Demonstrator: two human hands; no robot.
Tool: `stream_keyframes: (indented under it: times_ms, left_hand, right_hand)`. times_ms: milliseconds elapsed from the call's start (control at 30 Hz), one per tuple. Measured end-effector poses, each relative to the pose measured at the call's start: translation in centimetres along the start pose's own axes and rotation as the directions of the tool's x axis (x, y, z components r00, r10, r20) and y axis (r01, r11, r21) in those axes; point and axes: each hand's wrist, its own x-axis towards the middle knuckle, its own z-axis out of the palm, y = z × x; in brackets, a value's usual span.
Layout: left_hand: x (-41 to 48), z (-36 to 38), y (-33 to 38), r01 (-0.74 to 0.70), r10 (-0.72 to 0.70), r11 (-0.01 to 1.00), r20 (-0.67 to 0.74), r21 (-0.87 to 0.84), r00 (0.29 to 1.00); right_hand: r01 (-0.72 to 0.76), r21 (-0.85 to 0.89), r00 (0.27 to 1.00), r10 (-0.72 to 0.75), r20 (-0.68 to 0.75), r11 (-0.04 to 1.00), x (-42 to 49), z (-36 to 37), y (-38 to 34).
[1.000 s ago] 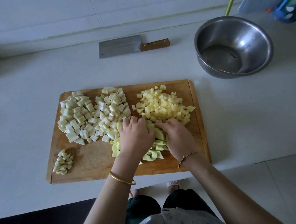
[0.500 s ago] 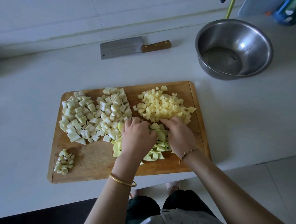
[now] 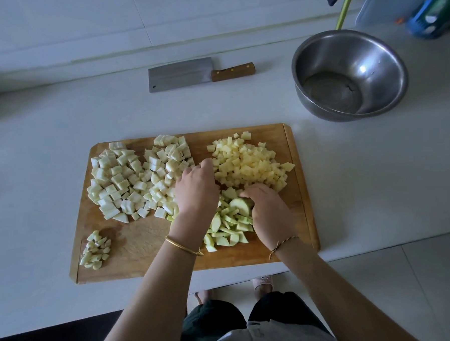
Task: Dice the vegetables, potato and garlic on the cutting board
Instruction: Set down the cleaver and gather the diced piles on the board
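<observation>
Cutting board (image 3: 144,239): four piles present. White vegetable cubes (image 3: 130,180), potato dice (image 3: 249,163), chopped garlic (image 3: 95,250) done. Green pieces (image 3: 229,222) coarse, possibly unfinished. Cleaver (image 3: 179,74) idle on counter. Left hand (image 3: 196,190), right hand (image 3: 267,209): apart, loosely curled, gathering green pile.

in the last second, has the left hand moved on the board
Yes. The left hand slid away from the person, up between the white cubes and the yellow dice.

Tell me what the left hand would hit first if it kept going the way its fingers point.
The left hand points away from the person, fingertips at the gap between the white cubes and the potato dice. Likely stray dice beside that gap, then bare board.
</observation>
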Motion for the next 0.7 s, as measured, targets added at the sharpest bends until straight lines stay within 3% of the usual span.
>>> stream_keyframes:
  times_ms: [167,300,400,533,700]
  left_hand:
    - [-0.2,-0.2,0.1,0.021,-0.02,0.999,0.029,-0.029,0.999]
    - [0.3,-0.5,0.3,0.019,-0.016,0.999,0.07,-0.039,0.997]
    - [0.8,-0.6,0.5,0.005,-0.002,1.0,0.11,-0.03,0.994]
    - [1.4,-0.8,0.3,-0.062,0.048,0.993,0.141,0.098,0.989]
    - [2.5,-0.9,-0.8,-0.163,0.116,0.972,0.254,0.171,0.96]
  right_hand:
    - [0.002,0.035,1.0,-0.002,-0.003,0.999,0.0,-0.5,0.1]
    - [0.049,-0.027,0.946,-0.056,-0.318,0.998,0.3,-1.9,1.0]
    - [-0.026,-0.121,0.898,-0.03,-0.44,0.992,0.9,-2.5,2.6]
    - [-0.087,-0.215,0.969,0.032,-0.246,0.973,1.7,-2.6,4.8]
    - [0.012,-0.237,0.994,-0.037,-0.105,0.971,2.7,-1.4,6.5]
